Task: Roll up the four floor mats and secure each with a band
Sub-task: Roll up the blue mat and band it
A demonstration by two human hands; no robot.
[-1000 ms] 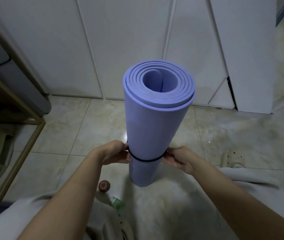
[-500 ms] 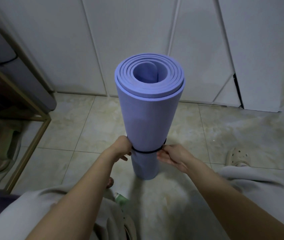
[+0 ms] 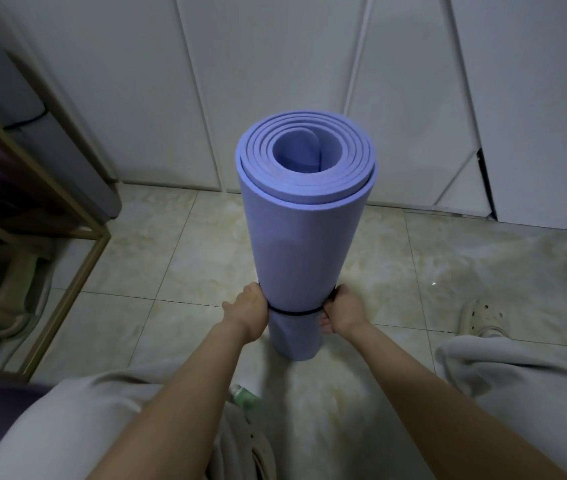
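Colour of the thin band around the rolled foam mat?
Black. The thin band circles the upright lavender foam mat near its base. Head view.

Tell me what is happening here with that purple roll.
A person is banding a rolled purple mat that stands upright on the tiled floor. The left grip and right grip pinch the black band at opposite sides, low on the roll. The band already circles the mat.
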